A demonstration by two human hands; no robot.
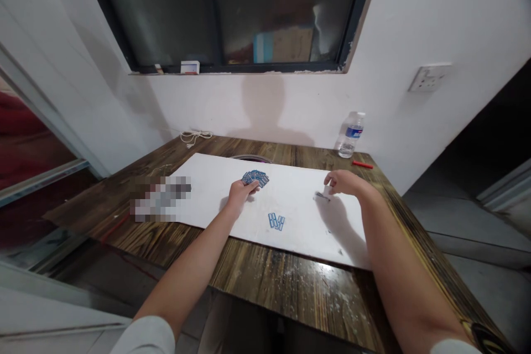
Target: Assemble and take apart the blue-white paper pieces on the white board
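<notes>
Several blue cards [256, 178] fanned and pinched in left hand [243, 194]; few more cards [276, 222] flat on white sheet [298, 204]; right hand [342, 181] curled just above small metal piece [321, 196], grip unclear.

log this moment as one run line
left hand: holds fanned blue cards | right hand: over small grey object | white sheet: few blue cards

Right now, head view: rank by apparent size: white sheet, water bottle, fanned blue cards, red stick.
1. White sheet
2. Water bottle
3. Fanned blue cards, in the left hand
4. Red stick

Cards versus stick is unsure: the cards sit nearer the camera, and the two look close in length.
</notes>
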